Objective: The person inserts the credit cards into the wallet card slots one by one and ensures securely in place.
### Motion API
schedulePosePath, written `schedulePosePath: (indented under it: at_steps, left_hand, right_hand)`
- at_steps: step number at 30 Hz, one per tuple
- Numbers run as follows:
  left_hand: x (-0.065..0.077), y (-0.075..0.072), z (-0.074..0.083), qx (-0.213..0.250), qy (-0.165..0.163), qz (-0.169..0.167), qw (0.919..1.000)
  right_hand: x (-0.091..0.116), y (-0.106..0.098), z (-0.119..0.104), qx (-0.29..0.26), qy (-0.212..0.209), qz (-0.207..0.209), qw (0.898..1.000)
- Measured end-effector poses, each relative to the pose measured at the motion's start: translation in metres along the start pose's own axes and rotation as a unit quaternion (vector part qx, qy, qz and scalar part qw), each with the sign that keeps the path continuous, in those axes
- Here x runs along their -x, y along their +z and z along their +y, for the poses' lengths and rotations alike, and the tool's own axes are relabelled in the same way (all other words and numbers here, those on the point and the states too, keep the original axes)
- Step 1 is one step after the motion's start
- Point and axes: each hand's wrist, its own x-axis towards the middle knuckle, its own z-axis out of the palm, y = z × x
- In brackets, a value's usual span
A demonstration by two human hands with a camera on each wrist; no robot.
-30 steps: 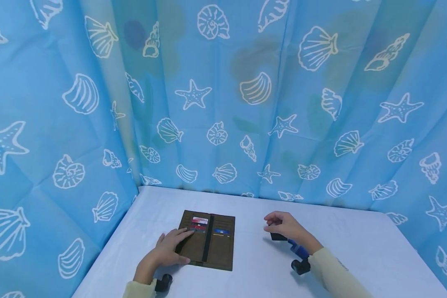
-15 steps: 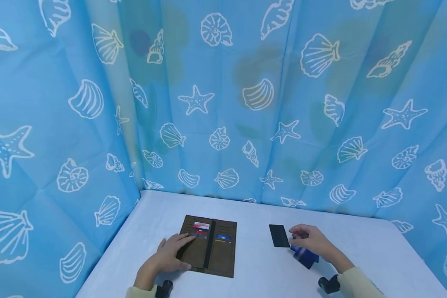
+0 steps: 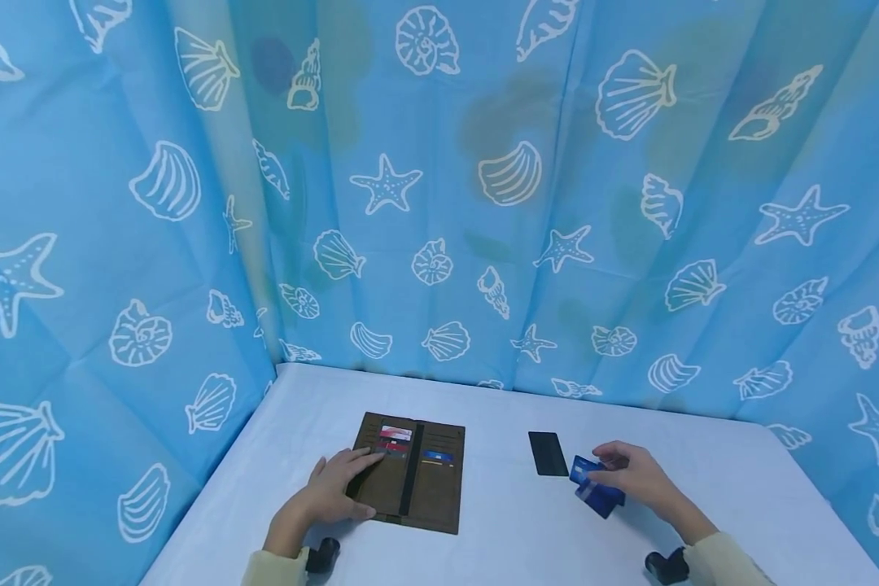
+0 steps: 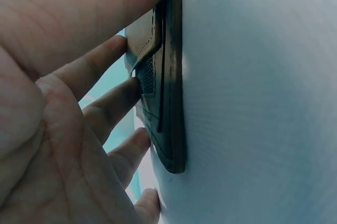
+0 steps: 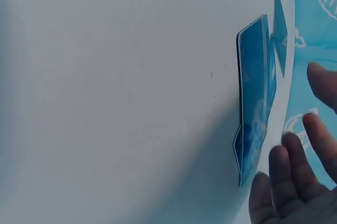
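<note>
A brown bifold wallet [image 3: 435, 498] lies spread on the white table, with red and white cards [image 3: 395, 435] in its left slots and a blue card [image 3: 438, 457] in a right slot. My left hand [image 3: 328, 493] rests on the wallet's left edge, fingertips touching the leather [image 4: 167, 98] in the left wrist view. Over several overlapping blue cards [image 3: 596, 498] hovers my right hand [image 3: 640, 476]. The right wrist view shows its fingers [image 5: 281, 171] apart from the blue cards [image 5: 254, 82], holding nothing. A black card [image 3: 548, 453] lies flat left of them.
Blue curtains [image 3: 425, 203] printed with white shells and starfish hang behind and to the left of the table [image 3: 498, 505]. Black devices [image 3: 324, 555] are strapped at both wrists.
My right hand has drawn back to the right, leaving the black card lying on the table and uncovering more of the blue cards. The left hand stays on the wallet.
</note>
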Motion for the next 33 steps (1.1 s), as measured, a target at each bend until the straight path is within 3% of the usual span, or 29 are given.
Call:
schedulePosePath:
  at_steps: [7, 14, 22, 33]
  left_hand:
    - [-0.002, 0.002, 0.001, -0.004, -0.002, 0.0, 1.0]
    - [-0.001, 0.001, 0.001, -0.005, -0.003, 0.001, 1.0]
    - [0.001, -0.001, 0.0, -0.01, -0.003, 0.001, 0.9999]
    - [0.0, 0.0, -0.001, -0.005, 0.003, 0.002, 1.0]
  right_hand:
    - [0.008, -0.01, 0.0, 0.043, 0.013, 0.01, 0.999]
    - [0.011, -0.003, 0.003, -0.003, 0.052, -0.026, 0.998]
    - [0.01, 0.011, -0.007, 0.116, 0.039, 0.008, 0.992]
    - [0.01, 0.013, -0.018, 0.088, 0.069, -0.002, 0.994]
